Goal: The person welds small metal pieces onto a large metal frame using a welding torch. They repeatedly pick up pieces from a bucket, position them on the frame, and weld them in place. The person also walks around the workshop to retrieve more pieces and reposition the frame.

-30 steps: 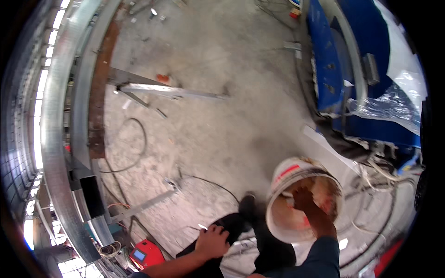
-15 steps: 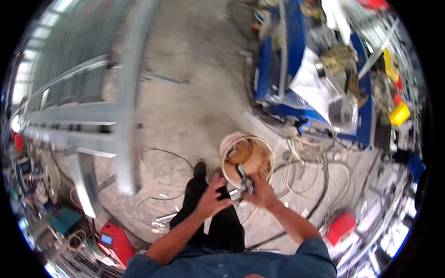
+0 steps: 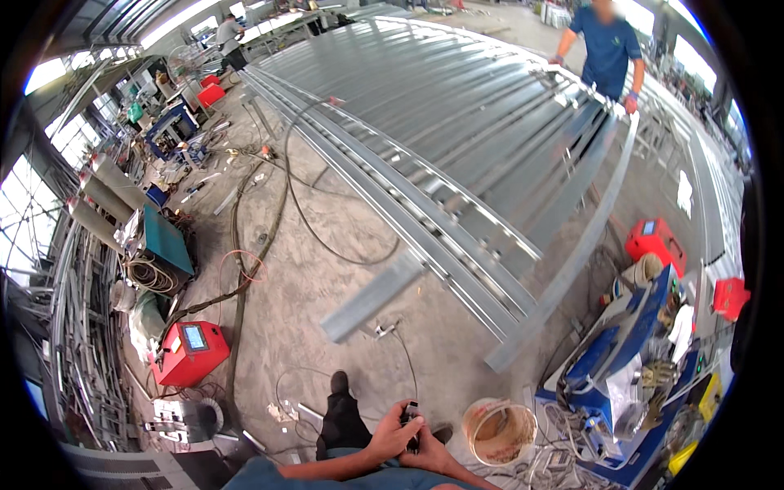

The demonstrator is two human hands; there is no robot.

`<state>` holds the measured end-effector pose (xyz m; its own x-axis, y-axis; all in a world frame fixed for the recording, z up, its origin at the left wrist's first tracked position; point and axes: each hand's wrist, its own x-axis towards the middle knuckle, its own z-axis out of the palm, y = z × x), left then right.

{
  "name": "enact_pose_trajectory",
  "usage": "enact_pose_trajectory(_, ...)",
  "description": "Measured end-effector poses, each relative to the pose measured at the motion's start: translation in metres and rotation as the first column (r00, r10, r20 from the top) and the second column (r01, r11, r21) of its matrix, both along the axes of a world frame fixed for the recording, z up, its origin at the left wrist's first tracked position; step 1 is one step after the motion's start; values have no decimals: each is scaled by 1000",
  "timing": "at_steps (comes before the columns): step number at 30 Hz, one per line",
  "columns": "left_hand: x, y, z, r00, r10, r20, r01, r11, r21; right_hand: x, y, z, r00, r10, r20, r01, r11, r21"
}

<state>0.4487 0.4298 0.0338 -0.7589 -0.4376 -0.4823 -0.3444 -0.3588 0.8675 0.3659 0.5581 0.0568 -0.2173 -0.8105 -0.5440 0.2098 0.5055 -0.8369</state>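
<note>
My left hand (image 3: 390, 435) and my right hand (image 3: 428, 456) meet low in front of my body, just above my legs. Both are closed around a small black-and-silver tool (image 3: 412, 416), whose kind is too small and covered to make out. Its dark upper end sticks out between the fingers. To the right of my hands, a whitish bucket (image 3: 532, 425) with brown-stained insides stands on the floor. Ahead lies a large steel frame (image 3: 392, 208) of long parallel metal profiles, with a short square tube (image 3: 371, 298) jutting from its near side.
A co-worker (image 3: 608, 49) grips the frame's far right, near a long metal strip (image 3: 584, 245). Hoses and cables (image 3: 238, 269) cross the floor. A red machine (image 3: 193, 353) stands left; a blue workbench (image 3: 629, 359) with tools stands right. Another person (image 3: 229, 41) is far back left.
My view has swung up and left, bringing the whole frame and the co-worker into sight. My left hand, open and apart before, has closed on the tool along with my right.
</note>
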Motion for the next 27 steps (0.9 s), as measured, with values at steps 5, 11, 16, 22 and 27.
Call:
enact_pose_trajectory(5,43,-174,12,889,413,-200,-397,910,117,37,-143,-48,979,204,10,-204,977,60)
enact_pose_trajectory(11,147,-421,22,792,609,-42,-570,762,308,63,-342,-38,766,79,638,50,982,-182)
enact_pose_trajectory(16,216,-490,45,811,562,165,-582,741,335,59,-476,13,371,48,927,273,949,-159)
enact_pose_trajectory(22,200,-572,55,983,109,145,-149,940,307,26,-590,34,203,101,974,381,908,-174)
enact_pose_trajectory(27,140,-665,56,969,208,136,-239,929,281,-17,-662,28,201,141,969,431,876,-217)
